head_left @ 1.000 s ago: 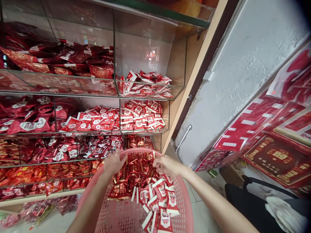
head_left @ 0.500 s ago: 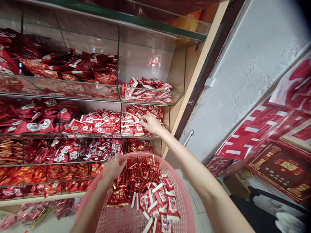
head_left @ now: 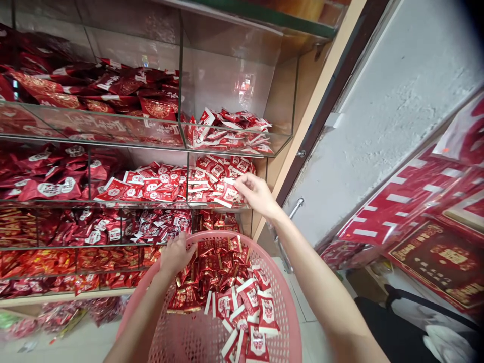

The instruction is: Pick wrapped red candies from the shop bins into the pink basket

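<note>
My right hand (head_left: 257,194) pinches a small red-and-white candy packet (head_left: 229,192) by its edge, at the front of a shelf compartment. Behind it lies a pile of similar packets (head_left: 212,169). My left hand (head_left: 177,257) grips the rim of a pink plastic basket (head_left: 287,302), with the thumb inside and the fingers over the far left edge, partly hidden. In the basket, shiny dark red and gold packets (head_left: 209,267) lie toward the far side. Red packets with white ends (head_left: 267,310) lie loosely at the right and near side.
Glass-fronted shelves (head_left: 132,202) full of red packets span the left and middle. A wooden side panel (head_left: 302,131) and a rough white wall (head_left: 378,101) border them on the right. Red printed goods (head_left: 438,257) hang at the far right, above a black chair (head_left: 389,327). Bagged goods (head_left: 60,317) lie low at left.
My right hand has drawn back slightly to the right from the pile, lifting a packet off it. My left hand stays on the basket rim. The view has shifted slightly.
</note>
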`<action>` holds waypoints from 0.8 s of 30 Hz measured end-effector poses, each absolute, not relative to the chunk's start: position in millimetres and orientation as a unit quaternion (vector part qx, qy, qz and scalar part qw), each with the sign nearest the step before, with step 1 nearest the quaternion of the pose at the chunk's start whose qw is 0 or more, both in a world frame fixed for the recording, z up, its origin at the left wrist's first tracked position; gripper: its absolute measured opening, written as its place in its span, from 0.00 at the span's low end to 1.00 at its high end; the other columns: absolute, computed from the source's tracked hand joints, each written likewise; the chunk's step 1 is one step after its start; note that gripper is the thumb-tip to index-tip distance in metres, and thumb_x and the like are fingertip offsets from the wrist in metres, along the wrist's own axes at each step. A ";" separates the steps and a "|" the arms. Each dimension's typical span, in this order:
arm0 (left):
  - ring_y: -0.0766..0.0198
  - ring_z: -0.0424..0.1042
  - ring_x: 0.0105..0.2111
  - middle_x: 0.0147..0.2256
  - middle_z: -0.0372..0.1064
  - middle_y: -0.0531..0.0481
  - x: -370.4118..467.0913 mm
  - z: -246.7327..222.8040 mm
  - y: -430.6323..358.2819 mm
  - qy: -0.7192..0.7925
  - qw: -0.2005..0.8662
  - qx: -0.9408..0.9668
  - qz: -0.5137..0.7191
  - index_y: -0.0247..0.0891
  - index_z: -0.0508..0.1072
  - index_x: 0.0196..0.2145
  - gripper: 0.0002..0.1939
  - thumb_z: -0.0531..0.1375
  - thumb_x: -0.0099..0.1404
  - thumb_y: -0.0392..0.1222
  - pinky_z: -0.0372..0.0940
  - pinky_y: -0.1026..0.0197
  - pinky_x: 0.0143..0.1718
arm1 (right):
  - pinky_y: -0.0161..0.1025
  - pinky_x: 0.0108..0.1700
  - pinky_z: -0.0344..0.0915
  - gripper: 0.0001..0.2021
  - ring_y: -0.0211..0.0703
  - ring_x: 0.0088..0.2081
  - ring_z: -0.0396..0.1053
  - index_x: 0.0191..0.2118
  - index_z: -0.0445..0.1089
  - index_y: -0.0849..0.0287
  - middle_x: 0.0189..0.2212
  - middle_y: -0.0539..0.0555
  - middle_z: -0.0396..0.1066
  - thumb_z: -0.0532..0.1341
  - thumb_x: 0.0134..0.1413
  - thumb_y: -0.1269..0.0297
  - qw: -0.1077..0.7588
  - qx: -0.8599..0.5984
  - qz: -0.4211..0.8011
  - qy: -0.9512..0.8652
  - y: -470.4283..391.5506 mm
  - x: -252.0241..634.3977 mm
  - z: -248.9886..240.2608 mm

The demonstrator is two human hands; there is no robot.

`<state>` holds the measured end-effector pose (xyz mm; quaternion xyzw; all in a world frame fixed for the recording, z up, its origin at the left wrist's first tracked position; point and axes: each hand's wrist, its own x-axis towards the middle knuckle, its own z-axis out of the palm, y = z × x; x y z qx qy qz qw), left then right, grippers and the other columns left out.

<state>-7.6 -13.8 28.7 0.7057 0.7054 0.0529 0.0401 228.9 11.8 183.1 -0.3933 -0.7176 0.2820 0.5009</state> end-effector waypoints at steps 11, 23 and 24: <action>0.51 0.65 0.46 0.42 0.70 0.39 -8.1 29.4 -13.7 0.699 0.035 0.713 0.052 0.35 0.61 0.49 0.27 0.45 0.60 0.57 0.59 0.54 0.41 | 0.31 0.26 0.59 0.14 0.33 0.23 0.65 0.31 0.62 0.62 0.21 0.48 0.66 0.55 0.55 0.54 0.316 -0.458 0.494 -0.669 -88.3 299.2 92.4; 0.49 0.66 0.45 0.42 0.70 0.37 -8.3 25.9 -11.5 0.701 0.042 0.711 0.045 0.34 0.60 0.50 0.29 0.44 0.59 0.57 0.59 0.52 0.40 | 0.31 0.28 0.59 0.15 0.33 0.26 0.62 0.30 0.65 0.63 0.24 0.48 0.63 0.59 0.49 0.53 0.160 -0.419 0.616 -0.647 -155.0 296.9 71.3; 0.48 0.65 0.46 0.42 0.69 0.37 -7.8 26.6 -11.9 0.702 0.043 0.709 0.045 0.34 0.60 0.50 0.28 0.44 0.59 0.57 0.59 0.52 0.40 | 0.31 0.28 0.58 0.15 0.32 0.26 0.61 0.30 0.66 0.63 0.24 0.48 0.63 0.59 0.49 0.53 0.144 -0.414 0.601 -0.669 -157.4 295.4 70.8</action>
